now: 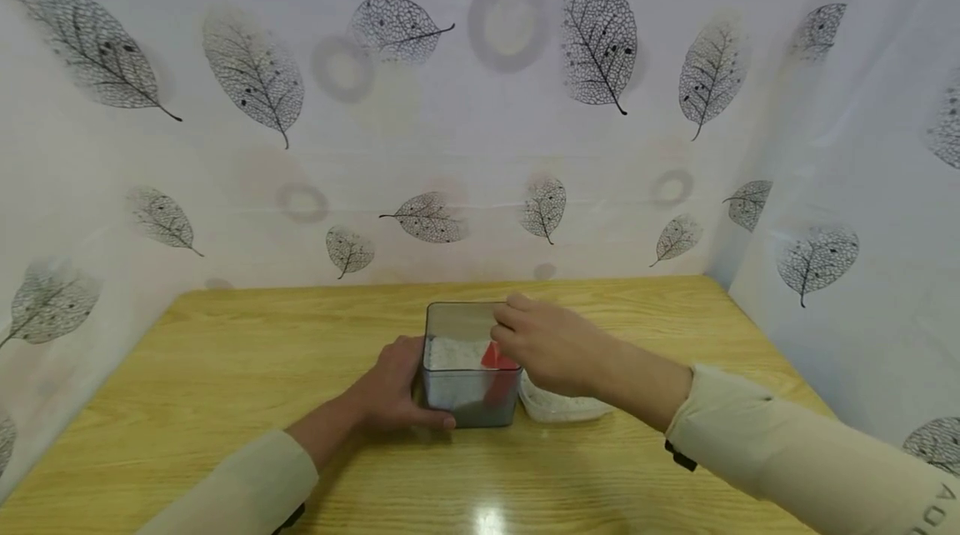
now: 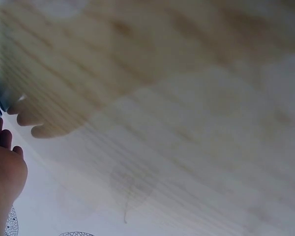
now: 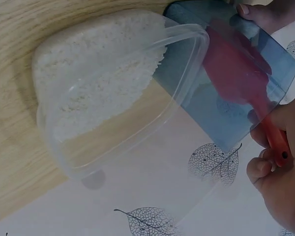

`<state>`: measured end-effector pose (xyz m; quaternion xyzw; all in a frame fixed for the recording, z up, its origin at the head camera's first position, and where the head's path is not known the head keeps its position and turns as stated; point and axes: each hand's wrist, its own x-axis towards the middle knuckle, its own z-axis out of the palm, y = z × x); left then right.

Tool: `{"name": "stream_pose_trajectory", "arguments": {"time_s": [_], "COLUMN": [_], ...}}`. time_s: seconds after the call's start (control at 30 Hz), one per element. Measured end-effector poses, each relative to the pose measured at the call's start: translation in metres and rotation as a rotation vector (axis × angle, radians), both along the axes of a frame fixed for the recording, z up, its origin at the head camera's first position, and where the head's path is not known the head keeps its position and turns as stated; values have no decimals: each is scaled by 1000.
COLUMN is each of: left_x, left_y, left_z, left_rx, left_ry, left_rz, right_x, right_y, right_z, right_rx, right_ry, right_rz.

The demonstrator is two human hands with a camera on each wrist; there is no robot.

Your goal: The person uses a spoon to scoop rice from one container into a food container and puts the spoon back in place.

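Note:
In the head view, a square, grey-blue see-through bin stands upright on the table, with a whitish layer showing inside. My left hand holds its left side, thumb at the front and fingers toward the back. Over the bin's right rim, my right hand grips the handle of a red scoop, whose head is down inside the bin. Just to the right, partly under my right forearm, sits a clear plastic tub. White rice lies in that tub, heaped toward one side in the right wrist view.
The wood-grain table carries both containers near its middle. A white leaf-patterned curtain hangs behind the table and along its sides. Mostly blurred tabletop and curtain fill the left wrist view.

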<state>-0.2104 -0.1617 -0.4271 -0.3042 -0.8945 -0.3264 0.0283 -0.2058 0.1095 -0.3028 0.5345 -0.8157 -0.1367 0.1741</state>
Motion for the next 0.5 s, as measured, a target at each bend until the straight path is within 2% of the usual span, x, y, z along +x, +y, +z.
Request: {"name": "stream_pose_trajectory", "arguments": {"time_s": [0.13,0.5], "left_x": [-1,-1], "left_y": [0,-1], "left_z": [-2,-3], "left_rx": [-1,5], "left_ry": [-5,-31], "left_rz": [0,4], "right_x": [0,1], "right_y": [5,8], "right_z": [-7,-23], "right_rx": [-103,-369], "right_ry": [-37,-162], "right_rz": [19,7]}}
